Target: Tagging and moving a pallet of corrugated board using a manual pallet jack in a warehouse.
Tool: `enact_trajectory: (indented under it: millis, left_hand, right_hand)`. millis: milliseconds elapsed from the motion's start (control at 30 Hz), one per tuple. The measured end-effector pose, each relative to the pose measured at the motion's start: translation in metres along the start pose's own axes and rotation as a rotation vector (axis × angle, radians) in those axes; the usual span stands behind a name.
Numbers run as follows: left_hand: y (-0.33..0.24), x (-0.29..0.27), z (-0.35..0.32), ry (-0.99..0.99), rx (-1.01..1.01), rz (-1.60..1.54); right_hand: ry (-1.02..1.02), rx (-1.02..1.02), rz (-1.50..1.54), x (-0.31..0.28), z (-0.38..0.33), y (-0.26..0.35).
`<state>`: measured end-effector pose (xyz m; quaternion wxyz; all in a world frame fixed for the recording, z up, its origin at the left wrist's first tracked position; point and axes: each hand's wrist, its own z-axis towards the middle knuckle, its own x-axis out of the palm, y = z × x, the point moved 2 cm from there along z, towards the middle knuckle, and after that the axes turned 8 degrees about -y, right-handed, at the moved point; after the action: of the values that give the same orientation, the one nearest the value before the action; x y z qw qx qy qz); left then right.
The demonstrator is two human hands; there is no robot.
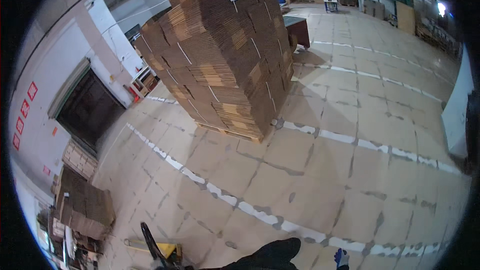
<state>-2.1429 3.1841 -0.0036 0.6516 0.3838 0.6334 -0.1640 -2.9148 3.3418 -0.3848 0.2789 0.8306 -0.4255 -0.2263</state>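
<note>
My right hand (341,258), in a blue and white glove, shows at the lower edge right of the middle. Its fingers seem loosely apart, with nothing visible in them, above the tiled floor (320,195). My left hand is out of view. A dark piece of my clothing (270,255) covers the bottom middle. Left of it stands a yellow pallet jack (167,250), partly cut off, with its black handle (150,240) rising at a tilt. Whether a hand touches that handle is hidden below the picture's edge.
A tall stack of flattened brown cardboard (230,65) stands ahead on a wooden pallet (235,134). More cardboard (87,202) is piled at the left, near a dark doorway (90,110). A reddish-brown box-like thing (298,32) sits behind the stack. White lines (215,190) cross the floor.
</note>
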Motion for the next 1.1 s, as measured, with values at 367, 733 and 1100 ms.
enact_trajectory:
  millis: [367, 733, 1100]
  left_hand:
    - [-0.265, -0.062, -0.002, -0.129, -0.412, -0.246]
    - [-0.514, -0.135, -0.122, -0.263, -0.435, -0.274]
    - [-0.787, -0.194, -0.303, -0.399, -0.653, -0.400]
  right_hand:
    - [0.027, 0.073, -0.145, -0.133, 0.180, 0.119]
    - [0.071, 0.172, -0.447, -0.160, 0.360, 0.407]
    - [0.249, -0.005, -0.212, -0.034, 0.676, 0.774]
